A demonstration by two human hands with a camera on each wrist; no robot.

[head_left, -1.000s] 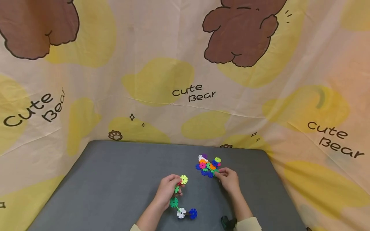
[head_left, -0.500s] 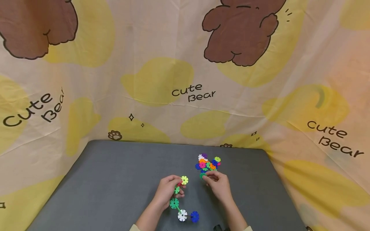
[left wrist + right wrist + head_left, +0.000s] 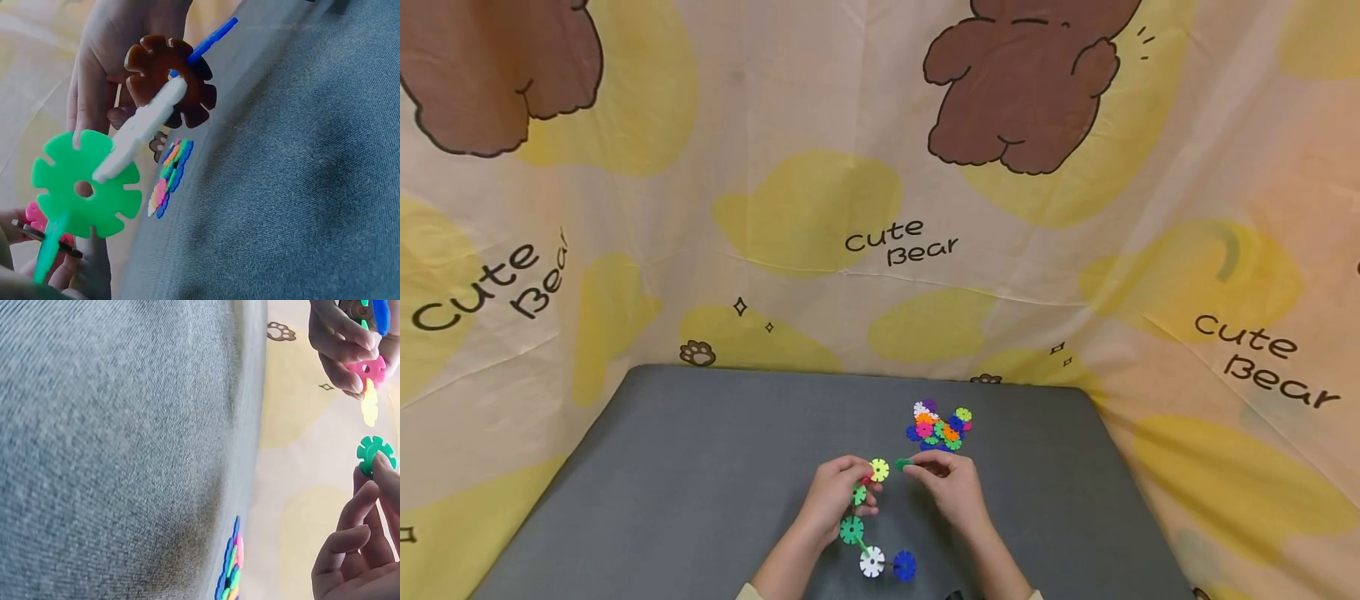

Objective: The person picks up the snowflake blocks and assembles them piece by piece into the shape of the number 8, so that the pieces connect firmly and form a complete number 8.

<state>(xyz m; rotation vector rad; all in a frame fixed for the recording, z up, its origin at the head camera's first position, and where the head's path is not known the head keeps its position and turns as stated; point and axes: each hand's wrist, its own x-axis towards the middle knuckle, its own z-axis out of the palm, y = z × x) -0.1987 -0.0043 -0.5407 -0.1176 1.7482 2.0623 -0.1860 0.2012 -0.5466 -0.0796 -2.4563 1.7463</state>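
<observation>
My left hand (image 3: 837,497) grips a chain of slotted plastic discs by its pink disc (image 3: 377,371). A yellow disc (image 3: 880,470) sticks out at the chain's upper end. Below the hand hang a green disc (image 3: 852,530), a white disc (image 3: 872,562) and a blue disc (image 3: 904,566), joined through their slots. A brown disc (image 3: 147,81) links the white and the blue ones in the left wrist view. Between thumb and forefinger my right hand (image 3: 953,492) pinches a loose green disc (image 3: 371,452). This disc faces the yellow one with a small gap between.
Behind my right hand, a pile of loose colourful discs (image 3: 925,429) lies on the grey table (image 3: 715,467). A printed bear curtain (image 3: 805,208) hangs behind the table and along both sides. Part of a black object (image 3: 953,595) shows at the bottom edge, by the right forearm.
My right hand has picked a green disc off the pile and carried it left, close to the yellow disc. The left hand stays almost in place, its hanging chain slightly shifted.
</observation>
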